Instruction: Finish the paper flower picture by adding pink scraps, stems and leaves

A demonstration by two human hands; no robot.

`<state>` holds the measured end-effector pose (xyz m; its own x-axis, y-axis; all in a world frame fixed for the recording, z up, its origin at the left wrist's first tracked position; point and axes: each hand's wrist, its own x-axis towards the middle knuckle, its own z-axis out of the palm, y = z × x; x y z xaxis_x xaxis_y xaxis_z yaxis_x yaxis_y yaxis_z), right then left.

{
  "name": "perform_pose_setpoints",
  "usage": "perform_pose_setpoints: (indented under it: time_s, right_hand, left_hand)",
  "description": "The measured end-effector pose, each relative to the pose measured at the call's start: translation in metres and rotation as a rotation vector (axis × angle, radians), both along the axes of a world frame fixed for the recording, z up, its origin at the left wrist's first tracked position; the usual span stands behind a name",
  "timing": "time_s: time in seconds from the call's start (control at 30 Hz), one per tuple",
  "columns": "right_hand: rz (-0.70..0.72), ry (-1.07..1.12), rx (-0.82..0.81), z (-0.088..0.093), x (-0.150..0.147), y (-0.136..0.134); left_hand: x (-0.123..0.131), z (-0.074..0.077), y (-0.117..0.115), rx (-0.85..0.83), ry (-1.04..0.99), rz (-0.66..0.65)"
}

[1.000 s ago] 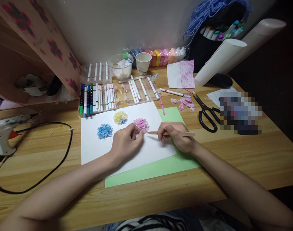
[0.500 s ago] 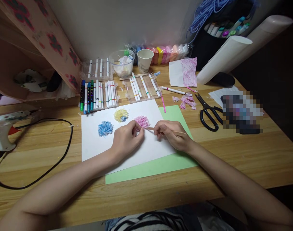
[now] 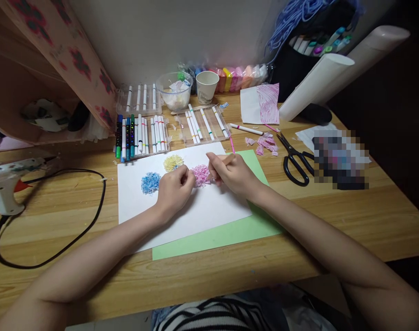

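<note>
Centrally, pink clump (image 3: 201, 176): crinkled, papery shreds on the white sheet (image 3: 195, 214), between the two hands.
Left hand (image 3: 177, 186): closed, thumb against curled forefinger, just left of the pink clump; anything inside is hidden.
Right hand (image 3: 233, 174): fingers curled over the clump's right edge, thumb stretched out; I cannot tell what it grips.
Blue clump (image 3: 149, 183) and yellow clump (image 3: 173, 162): similar frayed tufts, apparently spaced to keep colours apart.
Green sheet (image 3: 202, 236): smooth, askew under the white one, which probably gives the shreds a pale backing.
Torn pink scraps (image 3: 267, 145): ragged, right of the sheets, near black-handled scissors (image 3: 294, 161).
Clear plastic tray (image 3: 186, 137): at the far side of the wooden tabletop (image 3: 127, 289), seemingly keeping slim markers (image 3: 206, 124) from rolling.
</note>
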<state>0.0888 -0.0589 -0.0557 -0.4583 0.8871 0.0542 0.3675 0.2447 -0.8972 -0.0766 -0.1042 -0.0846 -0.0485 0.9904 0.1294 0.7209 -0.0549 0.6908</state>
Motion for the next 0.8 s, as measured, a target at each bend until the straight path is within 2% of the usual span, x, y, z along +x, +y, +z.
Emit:
perform_pose_setpoints:
  time_s: [0.2, 0.37, 0.47, 0.57, 0.67, 0.73, 0.8]
  right_hand:
    - [-0.039, -0.061, -0.054, 0.002, -0.019, 0.020]
    - [-0.043, 0.027, -0.161, 0.005, -0.008, 0.017]
    - [-0.103, 0.146, -0.061, 0.015, 0.018, 0.011]
    - [-0.245, 0.203, 0.197, 0.019, 0.056, 0.017]
    - [-0.383, 0.084, 0.371, 0.011, 0.095, 0.034]
    - [-0.365, -0.108, 0.366, 0.002, 0.115, 0.044]
    - [-0.251, -0.294, 0.362, -0.008, 0.127, 0.050]
  left_hand:
    - [0.000, 0.000, -0.001, 0.007, -0.036, -0.005]
    - [-0.001, -0.001, -0.001, 0.015, -0.044, -0.011]
    - [-0.002, -0.001, -0.001, 0.023, -0.031, -0.011]
    - [-0.004, -0.002, -0.002, 0.026, -0.027, -0.037]
    - [-0.005, -0.004, -0.002, 0.043, -0.015, -0.082]
    - [-0.006, -0.005, -0.002, 0.053, -0.009, -0.103]
    - [-0.007, -0.005, -0.001, 0.056, -0.006, -0.118]
